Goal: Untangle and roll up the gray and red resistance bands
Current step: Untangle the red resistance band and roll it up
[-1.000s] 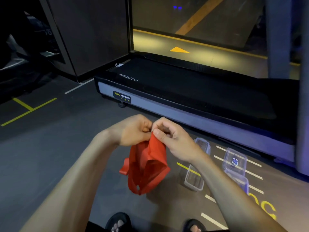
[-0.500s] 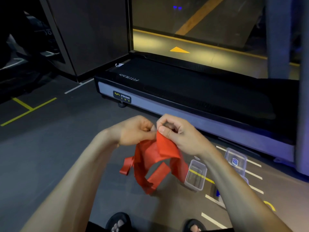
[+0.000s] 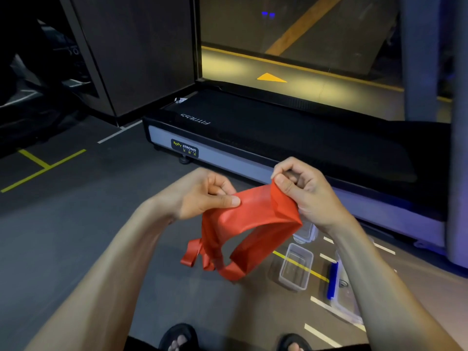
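Head view, left hand and right hand each pinching red band; right fingertips hidden by curl

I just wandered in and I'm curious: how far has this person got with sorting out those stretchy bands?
Nothing looks finished. In hand: the left hand and right hand each pinch the red band, spread between them, its lower part hanging in twisted loops. Left: untwisting and rolling it. No gray band is in view. An open clear container sits on the floor.
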A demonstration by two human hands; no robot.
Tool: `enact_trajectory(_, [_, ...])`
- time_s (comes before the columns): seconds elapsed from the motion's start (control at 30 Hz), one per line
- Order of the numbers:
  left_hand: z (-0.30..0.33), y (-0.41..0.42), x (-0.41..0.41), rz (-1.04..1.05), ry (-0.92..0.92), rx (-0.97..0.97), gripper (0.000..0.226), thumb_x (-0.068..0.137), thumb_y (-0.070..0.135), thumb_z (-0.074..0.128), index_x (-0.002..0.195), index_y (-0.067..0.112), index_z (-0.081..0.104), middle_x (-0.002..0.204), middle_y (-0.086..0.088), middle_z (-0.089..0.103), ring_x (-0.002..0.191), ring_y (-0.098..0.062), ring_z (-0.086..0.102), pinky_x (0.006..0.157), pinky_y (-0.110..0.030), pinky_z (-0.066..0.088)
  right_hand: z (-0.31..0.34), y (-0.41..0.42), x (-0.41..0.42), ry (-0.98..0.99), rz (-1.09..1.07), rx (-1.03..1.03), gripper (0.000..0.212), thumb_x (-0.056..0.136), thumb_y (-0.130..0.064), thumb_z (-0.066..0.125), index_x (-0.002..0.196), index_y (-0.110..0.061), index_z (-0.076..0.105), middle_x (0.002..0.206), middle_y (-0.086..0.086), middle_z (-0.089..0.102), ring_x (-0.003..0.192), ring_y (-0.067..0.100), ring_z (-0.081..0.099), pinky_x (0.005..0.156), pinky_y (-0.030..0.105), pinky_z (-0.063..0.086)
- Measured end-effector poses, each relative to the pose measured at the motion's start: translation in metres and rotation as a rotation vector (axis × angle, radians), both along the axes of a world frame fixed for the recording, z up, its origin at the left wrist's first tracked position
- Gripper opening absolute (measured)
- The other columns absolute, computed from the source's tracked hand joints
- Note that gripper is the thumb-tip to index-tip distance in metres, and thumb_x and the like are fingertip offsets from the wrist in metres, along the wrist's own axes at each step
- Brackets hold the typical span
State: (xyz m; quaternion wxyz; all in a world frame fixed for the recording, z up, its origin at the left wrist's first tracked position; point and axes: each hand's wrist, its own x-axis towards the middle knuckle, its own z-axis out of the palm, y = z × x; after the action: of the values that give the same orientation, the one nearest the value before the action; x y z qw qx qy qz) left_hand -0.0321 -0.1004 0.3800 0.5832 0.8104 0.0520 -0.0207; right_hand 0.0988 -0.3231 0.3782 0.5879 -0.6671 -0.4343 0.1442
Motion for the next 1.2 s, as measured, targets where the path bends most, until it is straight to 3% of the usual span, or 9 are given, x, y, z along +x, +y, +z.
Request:
enact_trajectory(0.13, [0.002,-0.002,0.002,0.02,-0.04,0.07,0.014,0.088,0.015,0.079,0.091,0.002,0.073,0.077,-0.009,0.076,0.069,-0.009,0.066,0.065,-0.016,0.05,-0.004,-0.001,0.002,-0.024,-0.023,-0.018,0.014,0.102,-0.011,0.058,0.097,0.002,0.059,0.065,-0.014,0.055,0.059,0.001,0.045,0.059,0.014,0.037])
enact_trajectory(0.33, [0.004,-0.003,0.003,0.013,-0.072,0.093,0.011,0.085,0.016,0.082,0.086,0.008,0.074,0.072,-0.002,0.075,0.066,-0.005,0.067,0.063,-0.014,0.048,-0.006,-0.001,0.004,-0.028,-0.034,-0.015,0.013,0.102,-0.012,0.06,0.097,-0.001,0.061,0.071,-0.001,0.056,0.063,0.009,0.047,0.06,0.019,0.039])
enact_trajectory(0.5, [0.006,-0.004,0.003,-0.004,-0.078,0.082,0.011,0.088,0.015,0.078,0.088,0.006,0.073,0.073,-0.003,0.075,0.065,-0.005,0.066,0.063,-0.014,0.049,-0.008,-0.003,0.007,-0.032,-0.036,-0.02,0.013,0.101,-0.012,0.059,0.096,-0.001,0.061,0.07,-0.011,0.058,0.062,0.003,0.049,0.061,0.016,0.039])
enact_trajectory(0.7, [0.006,-0.003,0.003,-0.018,-0.057,0.08,0.014,0.088,0.019,0.08,0.088,0.005,0.074,0.077,-0.011,0.076,0.068,-0.01,0.064,0.065,-0.017,0.048,-0.008,-0.003,0.004,0.008,0.02,-0.038,0.015,0.103,-0.017,0.058,0.097,-0.003,0.06,0.073,-0.01,0.059,0.067,0.006,0.051,0.065,0.019,0.041])
enact_trajectory(0.83, [0.006,-0.005,0.004,-0.06,-0.023,0.091,0.016,0.088,0.022,0.08,0.088,0.007,0.075,0.075,-0.01,0.074,0.07,-0.011,0.059,0.064,-0.02,0.044,-0.01,0.003,-0.005,0.064,0.134,-0.041,0.007,0.103,-0.013,0.054,0.099,-0.009,0.058,0.123,0.011,0.069,0.109,0.022,0.069,0.094,0.027,0.051])
enact_trajectory(0.93, [0.006,-0.008,0.006,-0.119,-0.002,0.136,0.011,0.09,0.019,0.079,0.082,0.011,0.075,0.071,-0.008,0.071,0.068,-0.012,0.055,0.065,-0.024,0.041,-0.011,0.015,-0.016,0.116,0.213,-0.053,0.008,0.104,-0.017,0.054,0.1,-0.012,0.058,0.136,0.01,0.066,0.124,0.026,0.065,0.106,0.036,0.05])
enact_trajectory(1.0, [0.006,-0.008,0.006,-0.138,-0.009,0.126,0.017,0.09,0.015,0.078,0.074,0.021,0.073,0.069,0.001,0.069,0.066,-0.008,0.056,0.064,-0.021,0.042,-0.011,0.022,-0.024,0.116,0.231,-0.051,0.008,0.103,-0.019,0.055,0.099,-0.012,0.058,0.13,0.006,0.068,0.12,0.017,0.065,0.104,0.032,0.05])
enact_trajectory(1.07, [0.006,-0.006,0.007,-0.142,-0.02,0.145,0.023,0.089,0.017,0.079,0.069,0.024,0.069,0.067,0.001,0.065,0.066,-0.01,0.053,0.062,-0.025,0.041,-0.013,0.027,-0.028,0.03,0.23,-0.082,0.008,0.104,-0.015,0.055,0.1,-0.01,0.059,0.111,-0.003,0.069,0.103,0.014,0.065,0.094,0.028,0.049])
enact_trajectory(1.2, [0.002,-0.002,0.007,-0.129,-0.019,0.272,0.016,0.087,0.02,0.074,0.078,0.009,0.067,0.072,-0.023,0.066,0.065,-0.015,0.048,0.064,-0.035,0.039,-0.018,0.032,-0.029,-0.163,0.186,-0.207,0.011,0.107,-0.019,0.054,0.101,-0.011,0.059,0.099,-0.005,0.065,0.084,0.021,0.057,0.081,0.036,0.047])
